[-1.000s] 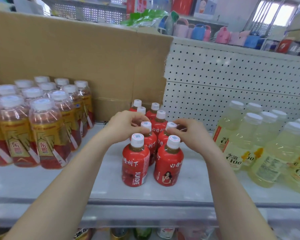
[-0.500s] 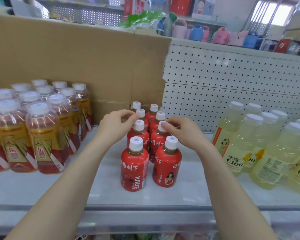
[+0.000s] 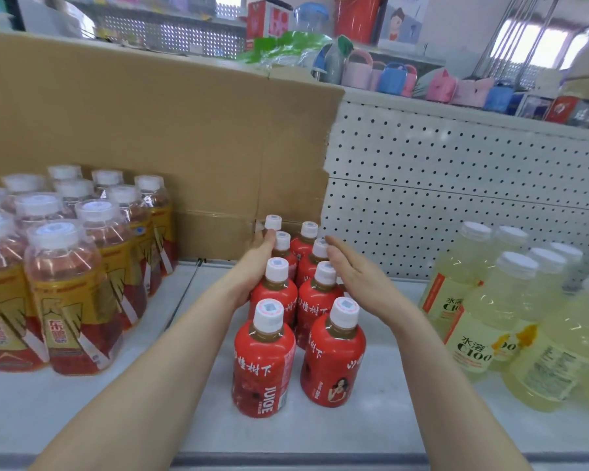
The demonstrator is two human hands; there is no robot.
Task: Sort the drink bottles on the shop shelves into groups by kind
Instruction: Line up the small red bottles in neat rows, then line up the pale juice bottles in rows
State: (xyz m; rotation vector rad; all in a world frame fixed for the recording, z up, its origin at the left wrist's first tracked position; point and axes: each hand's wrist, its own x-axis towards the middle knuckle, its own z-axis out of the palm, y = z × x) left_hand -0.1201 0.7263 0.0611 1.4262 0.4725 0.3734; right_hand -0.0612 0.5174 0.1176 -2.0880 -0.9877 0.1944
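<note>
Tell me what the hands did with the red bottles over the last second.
Both hands let go of the caps they pinched in the middle rows. The left hand now lies flat against the left side of the red bottles; the right hand opened alongside their right side. The gold-labelled bottles and pale yellow bottles stayed put.

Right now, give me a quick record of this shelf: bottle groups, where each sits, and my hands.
Left group: gold-labelled bottles, clustered
Middle group: red juice bottles, two columns, eight caps visible
Right group: pale yellow bottles
Left hand: open, flat against the red columns' left side
Right hand: open, beside their right side; contact unclear
Backing: cardboard left, pegboard right
</note>
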